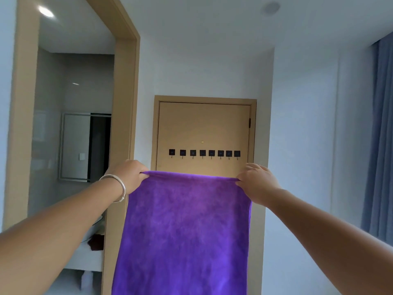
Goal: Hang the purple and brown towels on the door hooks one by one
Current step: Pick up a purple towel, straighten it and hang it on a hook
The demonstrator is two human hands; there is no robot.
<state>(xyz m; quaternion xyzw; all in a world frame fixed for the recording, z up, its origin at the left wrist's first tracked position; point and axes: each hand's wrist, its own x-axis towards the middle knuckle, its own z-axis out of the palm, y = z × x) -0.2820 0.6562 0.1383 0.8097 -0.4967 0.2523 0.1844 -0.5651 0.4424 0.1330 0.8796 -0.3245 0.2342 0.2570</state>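
A purple towel point(185, 231) hangs spread out in front of me, held by its two top corners. My left hand point(129, 173), with a silver bangle on the wrist, grips the top left corner. My right hand point(258, 179) pinches the top right corner. Beyond the towel's top edge is a tan door point(204, 124) with a row of several black hooks point(204, 153), all bare. A dark brown towel point(96, 241) lies on a white counter through the doorway at the lower left, partly hidden by my left arm.
A wide wood-framed opening point(125, 103) on the left leads to a bathroom with a mirror point(85, 145) and a white counter point(85, 256). White walls flank the door. A blue curtain point(380, 135) hangs at the far right.
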